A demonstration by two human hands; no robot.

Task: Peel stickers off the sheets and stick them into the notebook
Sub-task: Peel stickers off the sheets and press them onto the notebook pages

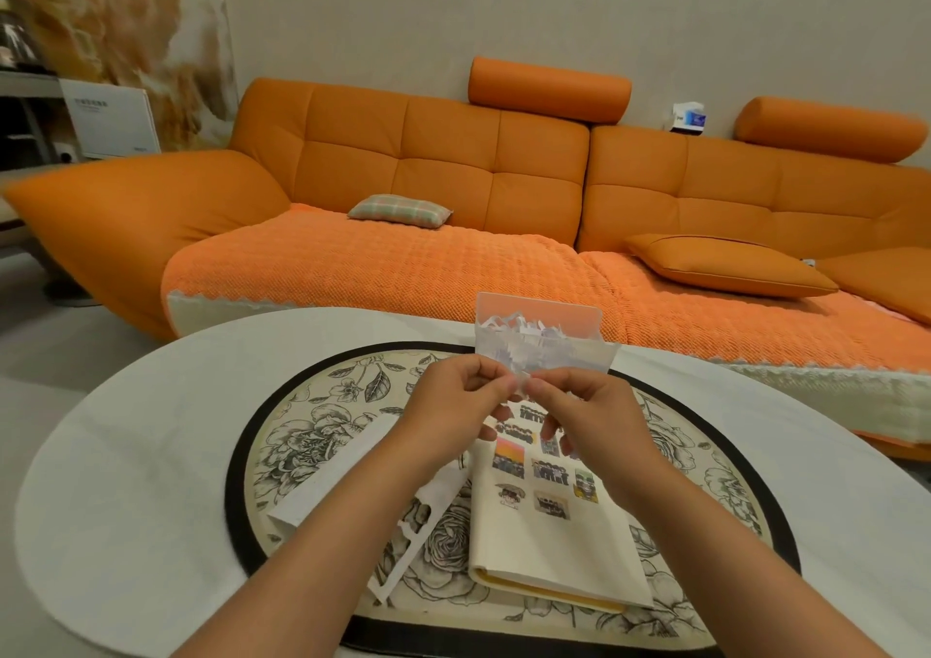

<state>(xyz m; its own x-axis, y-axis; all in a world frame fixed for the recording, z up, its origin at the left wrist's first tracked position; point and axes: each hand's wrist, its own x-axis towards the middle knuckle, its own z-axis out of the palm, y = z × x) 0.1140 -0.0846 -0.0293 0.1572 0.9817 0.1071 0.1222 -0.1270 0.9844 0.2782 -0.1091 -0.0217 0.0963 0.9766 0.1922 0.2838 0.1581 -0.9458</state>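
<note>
Nearest, a cream open notebook (549, 546) with a yellow edge lies on a round floral mat with a black rim (312, 436). Its long axis runs away from the person. Small picture stickers sit on the far half of its page, and the hands hide the furthest rows. Just left of it lie white, cut-out backing sheets (418, 521), partly under the left forearm.

Above the notebook's far end, the left hand (453, 405) and right hand (589, 420) meet. The curled fingers and thumbs of both pinch the bottom edge of a translucent sticker sheet (544, 335). It is held upright, facing the person; its pale prints are too faint to make out.

The mat rests on a white round table (126, 481). Beyond stands an orange leather sofa (443, 153) with a plaid cushion (400, 210). A white box (113, 118) at far left carries unreadable writing.
</note>
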